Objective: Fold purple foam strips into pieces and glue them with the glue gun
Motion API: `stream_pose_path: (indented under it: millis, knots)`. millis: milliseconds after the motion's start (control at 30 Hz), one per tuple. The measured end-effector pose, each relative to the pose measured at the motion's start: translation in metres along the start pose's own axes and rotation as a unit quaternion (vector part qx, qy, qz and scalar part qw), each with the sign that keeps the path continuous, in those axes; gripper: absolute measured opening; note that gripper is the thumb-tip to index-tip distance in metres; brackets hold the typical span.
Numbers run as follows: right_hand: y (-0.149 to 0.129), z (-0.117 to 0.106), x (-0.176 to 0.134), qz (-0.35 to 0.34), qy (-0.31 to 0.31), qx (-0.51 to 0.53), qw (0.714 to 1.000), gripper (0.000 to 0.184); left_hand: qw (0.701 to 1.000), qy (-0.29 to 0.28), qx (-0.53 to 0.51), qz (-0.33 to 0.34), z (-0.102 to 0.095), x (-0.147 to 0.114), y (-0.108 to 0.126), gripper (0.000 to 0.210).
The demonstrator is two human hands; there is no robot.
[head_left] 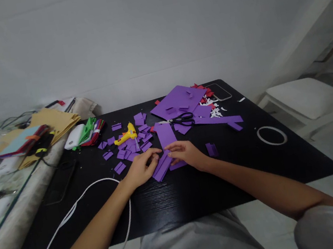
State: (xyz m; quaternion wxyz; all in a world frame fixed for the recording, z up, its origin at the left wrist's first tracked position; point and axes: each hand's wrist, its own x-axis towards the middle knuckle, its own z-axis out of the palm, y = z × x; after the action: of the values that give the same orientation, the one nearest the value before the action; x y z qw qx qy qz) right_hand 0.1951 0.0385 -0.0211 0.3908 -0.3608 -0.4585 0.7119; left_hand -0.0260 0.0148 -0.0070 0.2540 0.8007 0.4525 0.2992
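Observation:
A folded strip of purple paper [162, 168] lies slanted between my two hands, with a lengthwise crease. My right hand [188, 154] has its thumb and fingers closed on the upper end of the strip. My left hand [144, 166] is curled at the strip's left side, thumb and fingertips close together at its edge; the exact contact is hard to see. Under and beyond the hands lies a wider purple paper piece [165, 134]. Left of it, a yellow glue gun [126, 135] rests on several small folded purple pieces [124, 153].
Black-handled scissors [181, 119] lie beyond the hands, near a large purple sheet [178, 99] and white scraps [216, 111]. A tape-like ring [271, 135] sits at the right. A white cable [83, 196] crosses the black table's left side, near a dark phone [61, 181].

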Motion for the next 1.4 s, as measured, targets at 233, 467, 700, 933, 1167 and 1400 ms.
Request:
stream_pose_path:
  millis: [233, 467, 700, 933, 1167, 1400]
  knots:
    - [-0.002, -0.002, 0.000, 0.016, 0.017, -0.004, 1.000, 0.032, 0.980, 0.015, -0.189, -0.062, -0.005, 0.002, 0.000, 0.032]
    - [0.002, -0.004, 0.002, 0.000, 0.024, -0.011, 1.000, 0.031, 0.970, -0.045, -0.240, 0.006, -0.005, 0.002, 0.005, 0.056]
    - [0.007, -0.004, 0.003, -0.050, 0.034, -0.060, 0.996, 0.035, 0.991, -0.029, -0.127, 0.009, -0.003, 0.003, 0.014, 0.042]
    - [0.007, -0.004, 0.000, -0.123, 0.033, -0.149, 0.981, 0.020, 0.993, -0.026, -0.118, -0.005, 0.000, 0.002, 0.012, 0.038]
    - [0.007, -0.004, 0.000, -0.130, 0.044, -0.165, 0.977, 0.022, 0.973, -0.036, -0.218, -0.061, -0.005, 0.004, 0.012, 0.038]
    - [0.008, -0.005, -0.001, -0.158, 0.042, -0.207, 0.965, 0.016, 0.959, -0.056, -0.261, -0.096, -0.007, 0.007, 0.013, 0.036]
